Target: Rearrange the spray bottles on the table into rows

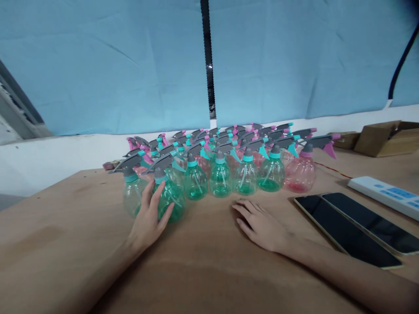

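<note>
My left hand is at the left front of a group of spray bottles, against a green spray bottle with a turquoise collar and grey head. Its thumb lies across the bottle's front and its fingers reach up to the neck, so it appears to grip it. Just left of those fingers stands another spray bottle, paler green and partly hidden by the hand. My right hand lies palm down on the wooden table, fingers stretched out and holding nothing. The nearest bottle stands a little behind it, apart from the fingertips.
Several more green and pink spray bottles stand upright in rows behind, including a pink bottle at the right end. Two dark phones and a white power strip lie at right. Open cardboard boxes sit behind them, near a blue-covered wall.
</note>
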### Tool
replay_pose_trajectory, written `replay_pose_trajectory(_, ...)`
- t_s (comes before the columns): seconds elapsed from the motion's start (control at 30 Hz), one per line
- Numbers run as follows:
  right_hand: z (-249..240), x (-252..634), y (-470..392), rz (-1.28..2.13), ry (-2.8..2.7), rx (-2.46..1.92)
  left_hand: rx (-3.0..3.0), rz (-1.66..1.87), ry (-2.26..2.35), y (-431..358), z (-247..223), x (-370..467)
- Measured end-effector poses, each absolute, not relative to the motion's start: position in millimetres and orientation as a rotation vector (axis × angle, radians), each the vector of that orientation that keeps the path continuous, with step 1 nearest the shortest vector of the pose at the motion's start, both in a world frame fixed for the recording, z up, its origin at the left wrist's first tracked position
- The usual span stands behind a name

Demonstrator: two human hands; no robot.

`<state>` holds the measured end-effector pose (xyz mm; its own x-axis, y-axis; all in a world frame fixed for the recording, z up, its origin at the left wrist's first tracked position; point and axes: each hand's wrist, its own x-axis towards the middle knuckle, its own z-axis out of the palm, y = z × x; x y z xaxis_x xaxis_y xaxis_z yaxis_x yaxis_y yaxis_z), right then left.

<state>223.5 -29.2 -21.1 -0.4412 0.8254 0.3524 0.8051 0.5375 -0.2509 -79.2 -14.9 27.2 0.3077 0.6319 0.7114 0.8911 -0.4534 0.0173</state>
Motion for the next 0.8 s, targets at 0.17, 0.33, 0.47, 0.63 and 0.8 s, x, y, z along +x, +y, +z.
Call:
replay_pose_trajectory(0.17,-20,223,-29,0.055,-2.370,-1.335,-2.210,-0.850,-1.321,-6,26,-83)
replay_pose_trajectory(0.33,-21,224,-28,0.051,-2.380,-1.334,-2.188,-0.797,-1.327,4,24,-83)
replay_pose_trajectory(0.47,-23,224,-28,0.043,-2.359,-1.320,-2.196,-0.777,-1.322,11,24,-81)
replay_pose_trajectory(0.63,-22,223,-28,0.048,-2.355,-1.325,-2.190,-0.769,-1.309,20,24,-79)
replay_pose_trajectory(0.8,-22,224,-29,0.045,-2.348,-1.313,-2.174,-0.780,-1.269,28,22,-79)
